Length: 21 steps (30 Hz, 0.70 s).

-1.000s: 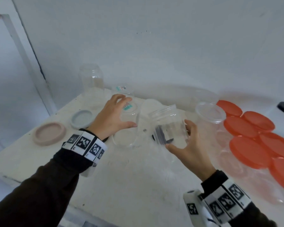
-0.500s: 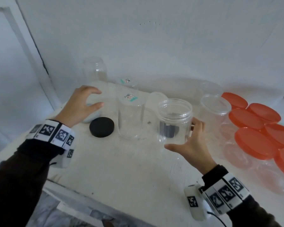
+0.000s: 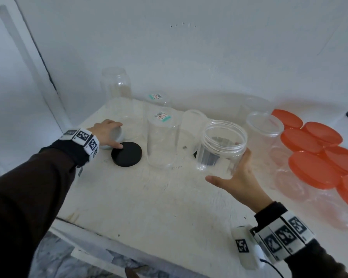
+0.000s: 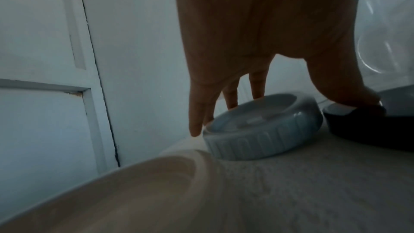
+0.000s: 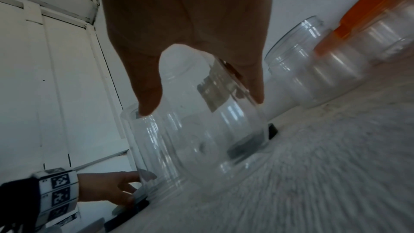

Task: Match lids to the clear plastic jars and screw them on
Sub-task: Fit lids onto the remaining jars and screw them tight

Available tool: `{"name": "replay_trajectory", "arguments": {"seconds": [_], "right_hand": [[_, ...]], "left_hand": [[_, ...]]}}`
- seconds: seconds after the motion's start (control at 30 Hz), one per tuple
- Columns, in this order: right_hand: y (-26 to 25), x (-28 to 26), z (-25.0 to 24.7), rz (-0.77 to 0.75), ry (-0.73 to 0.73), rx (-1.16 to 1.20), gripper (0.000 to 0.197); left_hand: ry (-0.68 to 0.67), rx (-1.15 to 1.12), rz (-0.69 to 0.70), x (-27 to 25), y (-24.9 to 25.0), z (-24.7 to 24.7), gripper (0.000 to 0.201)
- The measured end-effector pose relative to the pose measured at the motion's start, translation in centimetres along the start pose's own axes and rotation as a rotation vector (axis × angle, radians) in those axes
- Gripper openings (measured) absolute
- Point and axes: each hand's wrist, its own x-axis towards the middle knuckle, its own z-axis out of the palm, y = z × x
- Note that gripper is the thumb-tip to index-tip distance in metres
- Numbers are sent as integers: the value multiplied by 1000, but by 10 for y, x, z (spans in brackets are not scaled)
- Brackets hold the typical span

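Observation:
My right hand (image 3: 229, 169) grips a clear wide-mouth jar (image 3: 221, 145) from below and behind, upright with its open mouth up, just above the table. My left hand (image 3: 114, 135) reaches to the far left and spans a pale blue ribbed lid (image 4: 257, 130), fingers on its far rim and thumb on the near side. A black lid (image 3: 126, 154) lies flat against that thumb. An upside-down labelled clear jar (image 3: 162, 139) stands between my hands. A second black lid (image 5: 272, 130) shows partly behind the held jar.
A beige lid (image 4: 112, 192) lies under my left wrist. A tall clear jar (image 3: 116, 83) stands at the back by the wall. A jar with a clear lid (image 3: 264, 125) and several orange-lidded jars (image 3: 313, 169) fill the right side. The table edge (image 3: 129, 245) runs across the front.
My left hand left the upside-down jar and moved left onto the pale blue lid. My right hand tipped the clear jar upright.

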Motion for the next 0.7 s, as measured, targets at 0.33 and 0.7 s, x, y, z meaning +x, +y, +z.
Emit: {"name": "replay_trajectory", "arguments": {"seconds": [0.33, 0.7], "right_hand": [[8, -2, -3, 30, 21, 38, 103], [5, -5, -4, 32, 12, 64, 99]], "left_hand": [[420, -285, -4, -31, 13, -30, 82], [783, -570, 551, -113, 124, -66, 80]]}}
